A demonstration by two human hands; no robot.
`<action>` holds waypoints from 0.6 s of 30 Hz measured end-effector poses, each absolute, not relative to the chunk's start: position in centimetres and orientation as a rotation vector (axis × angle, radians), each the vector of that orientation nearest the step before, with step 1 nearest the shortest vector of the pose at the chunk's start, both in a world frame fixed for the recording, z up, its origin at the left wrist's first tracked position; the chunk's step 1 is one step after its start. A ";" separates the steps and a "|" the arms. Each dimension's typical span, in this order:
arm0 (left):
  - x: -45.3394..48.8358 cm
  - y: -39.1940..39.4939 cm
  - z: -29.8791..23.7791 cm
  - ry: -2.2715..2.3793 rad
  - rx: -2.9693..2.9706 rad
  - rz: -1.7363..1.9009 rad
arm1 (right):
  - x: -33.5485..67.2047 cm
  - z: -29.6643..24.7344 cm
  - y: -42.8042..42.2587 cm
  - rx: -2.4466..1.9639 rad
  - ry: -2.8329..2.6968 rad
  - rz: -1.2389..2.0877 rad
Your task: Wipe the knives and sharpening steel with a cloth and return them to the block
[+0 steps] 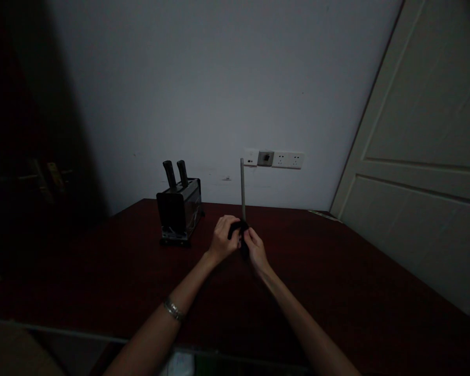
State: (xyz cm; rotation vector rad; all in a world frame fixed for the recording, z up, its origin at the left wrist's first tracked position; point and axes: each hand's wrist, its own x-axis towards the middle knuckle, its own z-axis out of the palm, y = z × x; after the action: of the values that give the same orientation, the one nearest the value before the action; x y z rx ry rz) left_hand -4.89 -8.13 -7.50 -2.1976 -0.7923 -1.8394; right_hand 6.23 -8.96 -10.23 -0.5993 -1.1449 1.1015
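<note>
Meeting mid-table [356, 282], left hand [222, 237] and right hand [255, 249] grip perhaps an upright knife [243, 190].

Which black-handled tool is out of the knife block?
The steel rod, upright in the left hand and right hand; the other two sit in the block.

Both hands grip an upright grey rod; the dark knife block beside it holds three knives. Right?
The head view shows two black-handled knives in the dark knife block, not three; the left hand and right hand grip the upright grey rod.
</note>
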 end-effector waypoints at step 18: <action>-5.7 -7.3 -7.4 -0.913 -2.262 -1.819 | 7.2 -9.9 -9.6 -0.478 -1.058 1.217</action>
State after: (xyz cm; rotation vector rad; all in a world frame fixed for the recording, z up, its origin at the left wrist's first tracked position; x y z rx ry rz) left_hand -5.71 -7.34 -7.42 -2.2617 -0.9126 -1.8191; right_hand 7.20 -9.60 -9.93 -0.4775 -1.0582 1.2167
